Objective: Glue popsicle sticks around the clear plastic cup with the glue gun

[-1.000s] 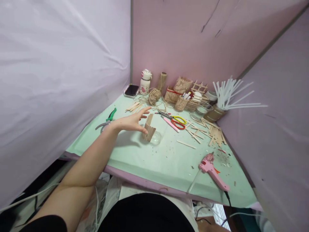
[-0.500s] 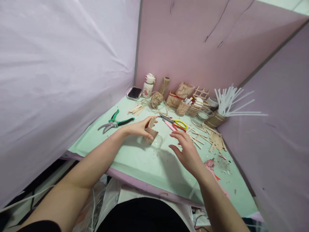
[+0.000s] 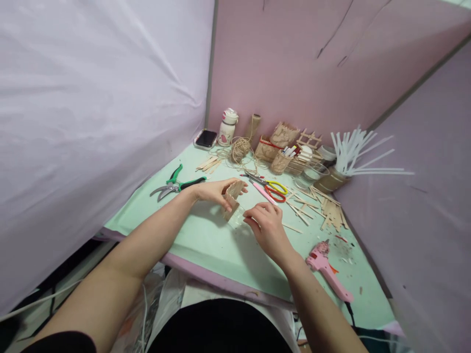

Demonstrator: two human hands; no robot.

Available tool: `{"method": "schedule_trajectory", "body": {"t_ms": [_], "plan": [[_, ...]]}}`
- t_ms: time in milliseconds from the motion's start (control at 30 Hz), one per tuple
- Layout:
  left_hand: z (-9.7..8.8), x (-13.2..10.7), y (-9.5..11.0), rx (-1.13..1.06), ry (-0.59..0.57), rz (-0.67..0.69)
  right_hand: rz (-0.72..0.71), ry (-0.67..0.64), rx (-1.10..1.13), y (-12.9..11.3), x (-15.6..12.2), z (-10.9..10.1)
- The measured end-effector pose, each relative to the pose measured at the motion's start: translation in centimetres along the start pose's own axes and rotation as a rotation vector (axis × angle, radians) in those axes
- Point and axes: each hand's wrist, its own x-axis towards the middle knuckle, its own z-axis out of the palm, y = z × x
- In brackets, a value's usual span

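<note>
My left hand (image 3: pixel 218 192) is wrapped round a clear cup (image 3: pixel 235 218) partly covered with upright pieces of wooden craft stick (image 3: pixel 233 196). The cup is tilted, its bare clear part facing right. At that bare side my right hand (image 3: pixel 265 221) has its fingertips pinched together; whether they grip the cup or a small thing is too small to tell. Just beyond my hands lie scissors (image 3: pixel 270 187) with red and yellow handles and a pink pen-like tool (image 3: pixel 262 191).
Green-handled pruning shears (image 3: pixel 174 185) lie left. A pink glue gun (image 3: pixel 329 272) rests at the right, its cord off the front edge. Wooden sticks (image 3: pixel 333 213) spread behind it. Along the back stand a ball of twine (image 3: pixel 241 149), a bottle (image 3: pixel 227 128) and glue sticks (image 3: pixel 349 152).
My right hand has moved left to the clear side of the cup, and its fingers have closed together. My left hand keeps its hold, with the cup turned slightly.
</note>
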Motion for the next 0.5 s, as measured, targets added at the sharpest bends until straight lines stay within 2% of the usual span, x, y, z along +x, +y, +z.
{"method": "schedule_trajectory", "body": {"t_ms": [167, 267, 400, 500], "plan": [[0.2, 0.0, -0.1, -0.012, 0.004, -0.017, -0.002, 0.006, 0.013, 0.2, -0.1, 0.1], [0.2, -0.2, 0.0, -0.014, 0.045, -0.017, -0.014, 0.053, -0.025, 0.0, -0.2, 0.2], [-0.1, -0.4, -0.4, -0.069, 0.094, 0.049, 0.012, 0.147, -0.13, -0.6, -0.3, 1.0], [-0.4, -0.4, -0.7, -0.119, 0.111, 0.086, 0.06, 0.168, -0.181, -1.0, 0.0, 1.9]]}}
